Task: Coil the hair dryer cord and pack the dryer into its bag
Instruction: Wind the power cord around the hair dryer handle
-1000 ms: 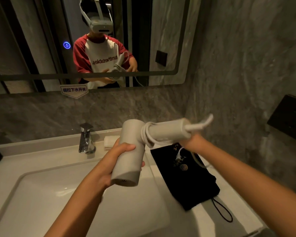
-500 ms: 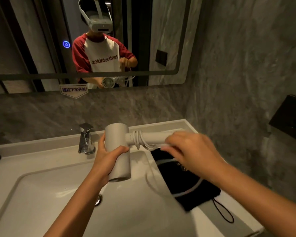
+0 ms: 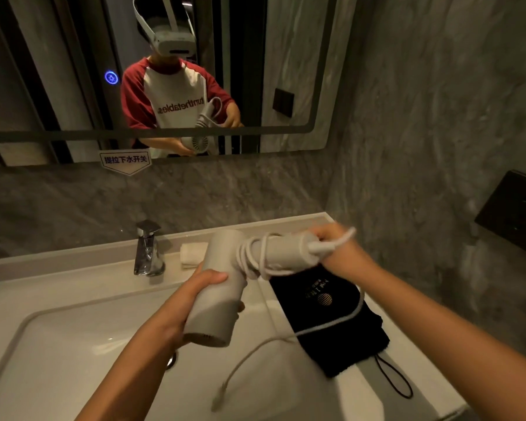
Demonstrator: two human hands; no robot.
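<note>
Nearest, the loose end of the cord point(image 3: 286, 338) swings blurred over the basin point(image 3: 58, 360), and its plug end is too smeared to make out. The left hand point(image 3: 192, 302) has its grip closed around the barrel of the hair dryer point(image 3: 222, 287), fingers wrapped behind it and mostly hidden, thumb on top; the dryer is held in the air above the basin's right side. A drain fitting peeks out under the left forearm, mostly covered. Several turns of cord are wound around the dryer's handle, which points right. The right hand point(image 3: 331, 241) closes its grip at the handle's end, pinching the cord there; its fingers are partly hidden by the handle. Beneath it the black bag point(image 3: 331, 317) lies flat on the surface at the right edge, its drawstring loop trailing toward the near corner. Farther back stand the faucet point(image 3: 148, 250) and a small folded towel point(image 3: 192, 253), half hidden behind the dryer. The mirror point(image 3: 286, 56) is cut off at the top.
</note>
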